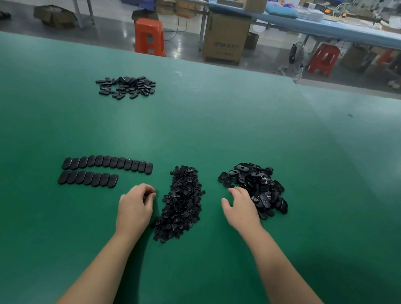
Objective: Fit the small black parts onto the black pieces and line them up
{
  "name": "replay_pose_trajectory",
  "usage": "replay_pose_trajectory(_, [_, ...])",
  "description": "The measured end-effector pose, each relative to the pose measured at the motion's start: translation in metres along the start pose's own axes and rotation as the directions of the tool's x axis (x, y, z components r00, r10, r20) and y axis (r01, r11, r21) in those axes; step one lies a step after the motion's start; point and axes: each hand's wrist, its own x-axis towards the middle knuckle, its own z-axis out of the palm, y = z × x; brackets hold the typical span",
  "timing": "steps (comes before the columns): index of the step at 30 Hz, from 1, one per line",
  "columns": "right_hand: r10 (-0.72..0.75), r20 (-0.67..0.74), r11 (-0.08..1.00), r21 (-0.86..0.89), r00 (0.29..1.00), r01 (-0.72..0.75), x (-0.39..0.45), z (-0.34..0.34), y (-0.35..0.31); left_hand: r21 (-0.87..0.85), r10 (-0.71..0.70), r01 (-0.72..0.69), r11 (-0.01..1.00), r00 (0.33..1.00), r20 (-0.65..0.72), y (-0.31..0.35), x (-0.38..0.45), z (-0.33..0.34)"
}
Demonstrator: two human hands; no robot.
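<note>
Green table [197,126] filling most of the view, with a grey workshop floor beyond its far edge. Past that edge: long blue benches [331,29] loaded with clutter, a tall cardboard box [225,38] standing on the floor, an orange stool [149,36] to its left and a second stool [324,58] to its right. On the table, well apart at the far left, a loose heap of oval pieces [126,86]. Nearer, on the right, a pile of black pieces [257,185] with holes showing; in the middle, a long mound of small black parts [181,204]; on the left, two tidy rows of finished pieces [103,170] lying side by side — a longer far row, a shorter near row. Right hand [240,208] laid at the near left edge of the pile of black pieces, fingers spread and relaxed, gripping nothing visible. Left hand [136,202] just beside the mound of small parts, fingers curled toward the thumb — something dark at the fingertips, too small to make out whether pinched. Bare green between the left hand and the short near row.
</note>
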Motion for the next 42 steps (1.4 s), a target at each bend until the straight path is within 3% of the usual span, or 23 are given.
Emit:
replay_pose_trajectory(5, [-0.073, 0.0, 0.997, -0.024, 0.997, 0.073, -0.004, 0.001, -0.001, -0.001, 0.004, -0.004, 1.0, 1.0, -0.006, 0.0, 0.0, 0.001])
replay_pose_trajectory(9, [-0.053, -0.076, 0.993, -0.112, 0.996, 0.045, -0.005, 0.005, 0.004, 0.002, -0.002, 0.002, 1.0, 1.0, -0.004, -0.001, 0.0, 0.001])
replay_pose_trajectory(14, [-0.055, -0.009, 0.985, -0.165, 0.998, 0.053, -0.004, 0.004, 0.004, -0.01, -0.02, 0.019, 1.0, 1.0, -0.014, -0.002, 0.001, 0.002])
replay_pose_trajectory(20, [-0.106, -0.029, 0.975, -0.2, 0.994, 0.099, -0.006, 0.004, -0.001, 0.007, -0.014, 0.014, 1.0, 1.0, 0.013, -0.003, 0.001, 0.0])
replay_pose_trajectory(22, [-0.071, -0.041, 0.995, -0.075, 0.997, 0.068, -0.005, 0.006, -0.002, 0.002, -0.023, 0.023, 1.0, 1.0, 0.012, -0.003, 0.002, 0.0])
replay_pose_trajectory(24, [0.028, -0.027, 0.968, 0.248, 0.999, -0.02, -0.005, 0.006, -0.004, -0.002, -0.03, 0.03, 1.0, 0.999, 0.014, -0.002, 0.001, 0.0])
replay_pose_trajectory(26, [0.103, 0.032, 0.806, 0.583, 0.994, -0.103, -0.006, 0.007, -0.008, -0.003, -0.035, 0.035, 0.999, 0.999, 0.015, -0.002, 0.001, -0.001])
replay_pose_trajectory(28, [0.128, 0.072, 0.667, 0.732, 0.989, -0.14, -0.009, 0.009, -0.011, -0.008, -0.04, 0.04, 0.999, 0.999, 0.011, -0.002, 0.001, -0.001])
replay_pose_trajectory(35, [0.124, 0.061, 0.644, 0.754, 0.99, -0.128, -0.019, 0.023, -0.015, -0.089, -0.113, 0.116, 0.989, 0.993, 0.035, 0.0, -0.001, -0.002])
replay_pose_trajectory(42, [0.064, -0.113, 0.798, 0.602, 0.992, 0.017, -0.029, 0.039, -0.012, -0.198, -0.18, 0.186, 0.963, 0.983, 0.044, 0.004, 0.0, -0.005])
